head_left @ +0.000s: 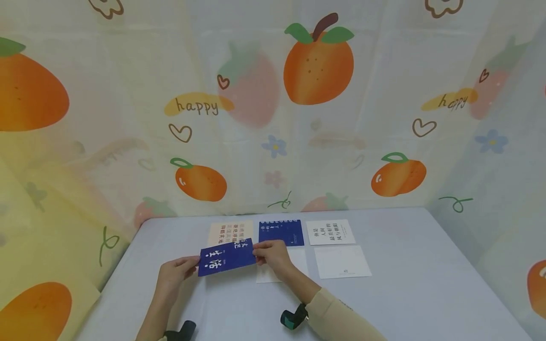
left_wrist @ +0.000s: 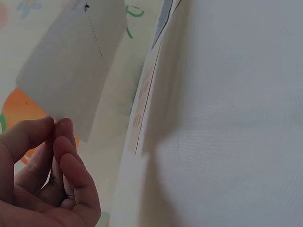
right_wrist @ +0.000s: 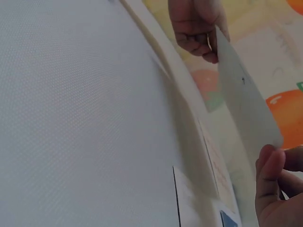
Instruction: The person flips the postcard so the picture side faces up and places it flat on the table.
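Note:
A blue postcard with white lettering (head_left: 228, 258) is held up over the table, tilted, between both hands. My left hand (head_left: 175, 272) pinches its left edge between thumb and fingers. At the opposite edge my right hand (head_left: 275, 258) pinches it the same way. The postcard's pale back (left_wrist: 71, 66) shows in the left wrist view, with a small dark mark and a dotted line. Behind it lies a cream card with brown lettering (head_left: 223, 230), partly covered by the held one. Under the right hand is a white card (head_left: 268, 275), also partly hidden.
Farther back on the white table (head_left: 426, 293) lie a dark blue card (head_left: 281, 233) and a white card with black lettering (head_left: 330, 232). A mostly blank white card (head_left: 343, 262) lies in front of them. A fruit-printed curtain (head_left: 298, 142) hangs behind the table.

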Available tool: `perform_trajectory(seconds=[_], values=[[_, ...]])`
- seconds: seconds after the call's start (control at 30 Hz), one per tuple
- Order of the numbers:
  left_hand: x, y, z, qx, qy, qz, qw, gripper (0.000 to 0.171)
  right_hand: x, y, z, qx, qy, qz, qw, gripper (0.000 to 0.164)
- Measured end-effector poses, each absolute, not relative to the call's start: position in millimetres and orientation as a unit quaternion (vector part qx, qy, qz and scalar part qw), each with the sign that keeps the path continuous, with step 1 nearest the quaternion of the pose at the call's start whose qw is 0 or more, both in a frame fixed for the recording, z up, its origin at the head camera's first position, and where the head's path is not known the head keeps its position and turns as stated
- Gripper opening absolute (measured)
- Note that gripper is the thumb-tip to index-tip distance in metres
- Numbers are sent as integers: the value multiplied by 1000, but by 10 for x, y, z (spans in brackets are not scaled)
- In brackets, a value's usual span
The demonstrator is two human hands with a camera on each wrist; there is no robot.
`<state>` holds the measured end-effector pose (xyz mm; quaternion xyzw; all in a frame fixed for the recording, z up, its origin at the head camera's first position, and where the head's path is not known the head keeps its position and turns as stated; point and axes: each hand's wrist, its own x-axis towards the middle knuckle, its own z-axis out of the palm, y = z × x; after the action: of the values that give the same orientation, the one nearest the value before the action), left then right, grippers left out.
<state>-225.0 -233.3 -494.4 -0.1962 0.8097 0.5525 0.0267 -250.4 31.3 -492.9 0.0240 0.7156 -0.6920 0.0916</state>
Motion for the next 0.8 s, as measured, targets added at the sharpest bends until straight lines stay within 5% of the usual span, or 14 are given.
perform_trajectory(seconds=[0.8], values=[[-2303,-2318,-5011,-185,826,533,2,32,-2465,264,-5017,12,748,-658,87,19]])
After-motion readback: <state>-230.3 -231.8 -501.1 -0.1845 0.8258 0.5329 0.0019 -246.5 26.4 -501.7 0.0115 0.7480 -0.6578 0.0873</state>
